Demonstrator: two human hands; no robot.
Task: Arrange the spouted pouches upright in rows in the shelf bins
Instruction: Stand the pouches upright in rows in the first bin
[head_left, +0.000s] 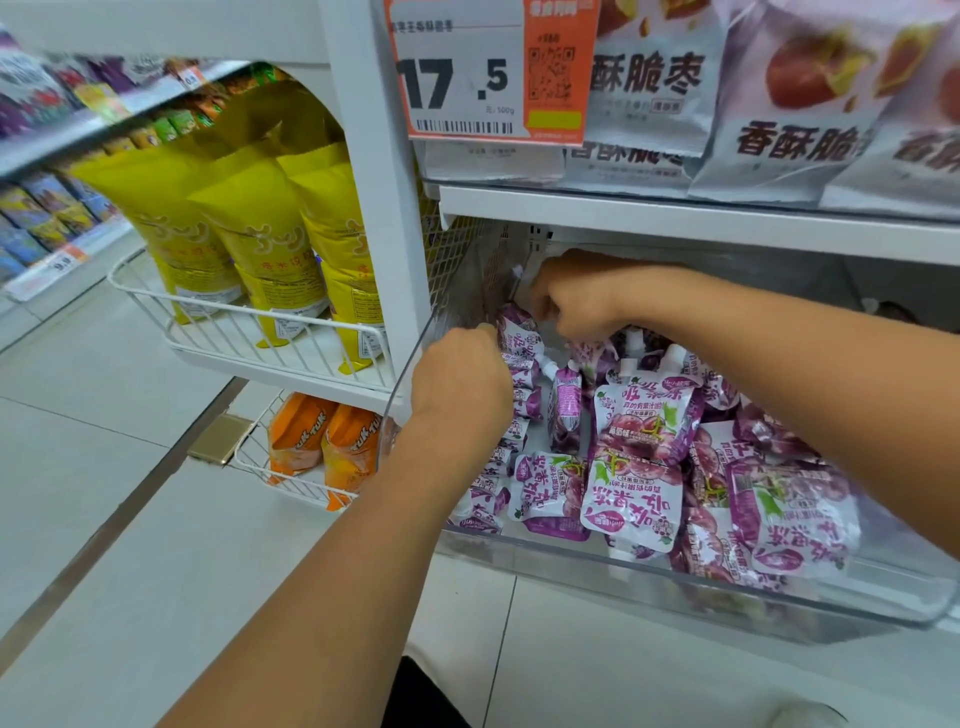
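Left hand (460, 382) curls onto the row of pouches (519, 374) standing along the clear bin's (571, 564) left wall; right hand (574, 299) pinches one at the back-left corner. Loose pouches (636, 499) lie flat rightward. They look soft, slippery; best gripped near the spout.

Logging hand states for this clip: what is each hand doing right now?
Left hand: fingers curled at the row of purple pouches; grip hidden, cannot tell.
Right hand: curled over a back pouch; grip cannot be told.
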